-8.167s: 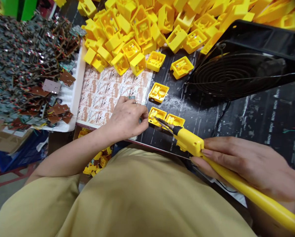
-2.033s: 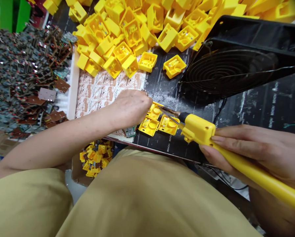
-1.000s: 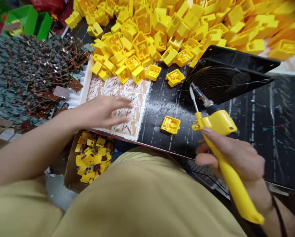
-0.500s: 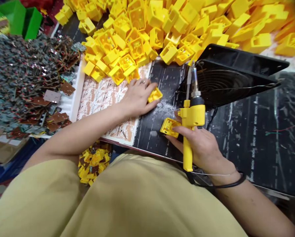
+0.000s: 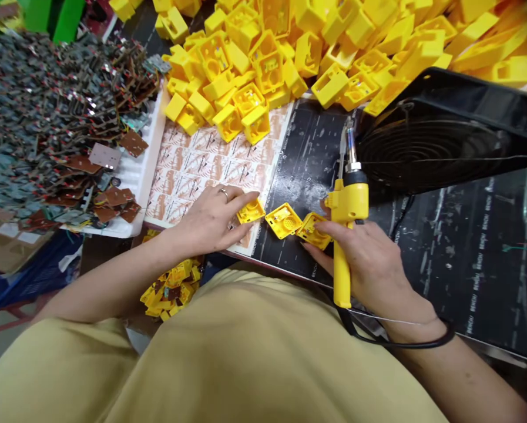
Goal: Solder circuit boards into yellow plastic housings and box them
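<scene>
Near the front edge of the desk (image 5: pixel 443 252), your left hand (image 5: pixel 210 220) had thumb and fingers closed around the left case (image 5: pixel 252 212). The middle case (image 5: pixel 285 220) lay hollow side up between your hands. Next came the right case (image 5: pixel 313 230), pinched by your right hand (image 5: pixel 371 261), which also gripped the soldering iron (image 5: pixel 352 201). You seemed to be lining up cases; the next move called for drawing them together.

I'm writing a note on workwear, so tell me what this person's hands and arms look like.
The left hand is gloveless, with a metallic ring on one finger. The right hand is gloveless too, with no ring showing; a black cable and a thin pale wire run across its wrist. No sleeve covers either forearm.
</scene>
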Motion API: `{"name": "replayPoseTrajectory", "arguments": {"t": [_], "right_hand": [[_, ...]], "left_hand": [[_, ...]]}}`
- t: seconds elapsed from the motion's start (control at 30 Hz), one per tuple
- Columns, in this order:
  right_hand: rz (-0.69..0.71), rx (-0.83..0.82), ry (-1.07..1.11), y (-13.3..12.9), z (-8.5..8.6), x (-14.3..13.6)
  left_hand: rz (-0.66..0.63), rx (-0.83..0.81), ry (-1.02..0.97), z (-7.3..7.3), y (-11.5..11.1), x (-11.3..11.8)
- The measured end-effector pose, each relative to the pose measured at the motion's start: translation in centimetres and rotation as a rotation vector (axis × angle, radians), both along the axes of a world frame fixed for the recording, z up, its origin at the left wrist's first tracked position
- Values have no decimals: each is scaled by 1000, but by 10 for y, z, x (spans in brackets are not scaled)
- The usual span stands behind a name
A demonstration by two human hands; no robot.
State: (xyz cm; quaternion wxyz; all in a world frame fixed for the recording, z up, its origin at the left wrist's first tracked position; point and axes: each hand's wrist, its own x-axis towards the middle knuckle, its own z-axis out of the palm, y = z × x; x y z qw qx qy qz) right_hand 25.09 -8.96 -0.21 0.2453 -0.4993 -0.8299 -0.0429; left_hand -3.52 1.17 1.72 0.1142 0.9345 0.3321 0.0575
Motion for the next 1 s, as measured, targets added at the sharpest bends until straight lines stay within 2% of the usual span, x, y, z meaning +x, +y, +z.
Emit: {"name": "replayPoseTrajectory", "arguments": {"t": [0.13, 0.2, 0.3, 0.43, 0.5, 0.57, 0.6, 0.67, 0.73, 0.8, 0.9, 1.0], "right_hand": [[4, -7, 34, 6, 5, -17], [4, 14, 49, 10, 1, -27], [21, 83, 5, 17, -11, -36], [197, 26, 50, 21, -21, -21], [277, -37, 76, 20, -22, -8], [275, -44, 72, 19, -21, 2], [251, -22, 70, 19, -20, 5], [183, 47, 71, 20, -19, 7], [123, 120, 82, 21, -18, 5], [91, 159, 88, 23, -18, 1], [84, 162, 95, 25, -22, -4], [69, 154, 104, 26, -29, -4]], "left_hand": [[-20, -55, 16, 5, 4, -4], [-9, -73, -10, 4, 9, -2], [-83, -145, -63, -2, 18, 5], [-160, -249, -97, -8, 12, 17], [-181, -254, -69, -5, 5, 22], [-146, -192, -8, 4, 6, 19], [-81, -127, 22, 10, 12, 13], [138, 43, 72, 26, 36, -8], [395, 197, 140, 43, 73, -36], [580, 249, 268, 56, 112, -63], [669, 206, 412, 63, 156, -84], [656, 221, 451, 58, 176, -81]]}}
